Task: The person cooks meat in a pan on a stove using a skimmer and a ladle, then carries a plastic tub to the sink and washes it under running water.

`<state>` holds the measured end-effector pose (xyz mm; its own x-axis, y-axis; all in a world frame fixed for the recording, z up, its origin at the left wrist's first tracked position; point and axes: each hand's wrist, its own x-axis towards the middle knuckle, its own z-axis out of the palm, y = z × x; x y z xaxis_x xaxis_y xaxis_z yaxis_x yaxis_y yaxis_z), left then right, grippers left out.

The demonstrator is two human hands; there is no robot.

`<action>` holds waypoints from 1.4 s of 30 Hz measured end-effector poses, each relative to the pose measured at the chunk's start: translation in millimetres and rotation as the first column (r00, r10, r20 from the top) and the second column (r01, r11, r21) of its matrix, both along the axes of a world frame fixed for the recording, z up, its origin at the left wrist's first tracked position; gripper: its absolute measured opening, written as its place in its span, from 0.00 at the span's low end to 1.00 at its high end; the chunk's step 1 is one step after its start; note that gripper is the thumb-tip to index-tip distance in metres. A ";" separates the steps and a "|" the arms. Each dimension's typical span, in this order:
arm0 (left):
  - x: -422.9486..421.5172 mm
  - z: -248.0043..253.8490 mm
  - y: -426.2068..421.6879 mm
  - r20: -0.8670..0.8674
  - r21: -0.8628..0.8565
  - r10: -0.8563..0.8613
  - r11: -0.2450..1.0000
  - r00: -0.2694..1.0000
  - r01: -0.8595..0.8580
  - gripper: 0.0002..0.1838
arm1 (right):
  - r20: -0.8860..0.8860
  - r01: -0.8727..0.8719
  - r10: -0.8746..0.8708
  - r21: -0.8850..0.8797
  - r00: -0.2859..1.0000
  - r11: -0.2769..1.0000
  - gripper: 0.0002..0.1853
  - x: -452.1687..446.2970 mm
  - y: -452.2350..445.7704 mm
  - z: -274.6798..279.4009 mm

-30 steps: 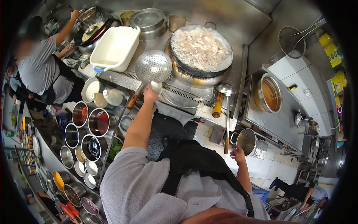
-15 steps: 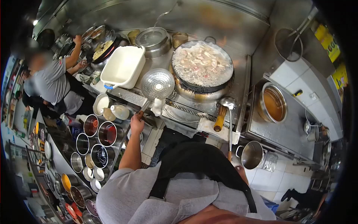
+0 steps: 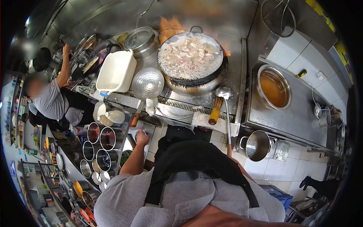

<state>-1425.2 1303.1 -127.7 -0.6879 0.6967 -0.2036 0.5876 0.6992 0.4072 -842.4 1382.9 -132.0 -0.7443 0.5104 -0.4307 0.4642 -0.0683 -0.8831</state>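
My left hand point(image 3: 142, 137) is below the stove's front edge, loosely open and with nothing visible in it. It is apart from the wooden handle of the perforated strainer point(image 3: 148, 83), which lies on the stove edge with the handle pointing toward me. A long-handled ladle point(image 3: 224, 92) rests bowl-up on the right of the stove front. Its wooden handle end reaches my apron, and the right forearm point(image 3: 242, 170) shows only as a sliver there; the right hand's fingers are hidden. The large wok point(image 3: 191, 56) holds pale pieces in foaming liquid, with flames behind it.
A white plastic tub point(image 3: 116, 72) and a lidded metal pot point(image 3: 141, 42) stand left of the wok. A bamboo brush point(image 3: 215, 111) lies beside the ladle. A pot of brown liquid point(image 3: 274, 87) is at right. A co-worker point(image 3: 56, 100) cooks at far left.
My left hand has let go of the strainer's handle and dropped toward me. The strainer stays on the stove. The view has shifted, and flames now rise higher behind the wok.
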 end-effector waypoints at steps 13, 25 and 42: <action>-34.8 -58.7 37.4 0.701 -0.260 -0.107 0.882 0.705 0.393 0.29 | -0.958 -0.116 0.214 0.239 -0.190 0.964 0.07 -120.7 43.5 482.7; -12.9 -63.3 47.1 0.686 -0.222 -0.229 0.838 0.690 0.499 0.28 | -0.989 -0.254 0.017 0.055 -0.150 0.966 0.09 -138.6 25.4 493.7; -46.7 -59.7 43.4 0.646 -0.325 -0.153 0.832 0.748 0.450 0.27 | -0.984 -0.257 -0.015 0.032 -0.178 0.966 0.11 -162.0 26.7 493.7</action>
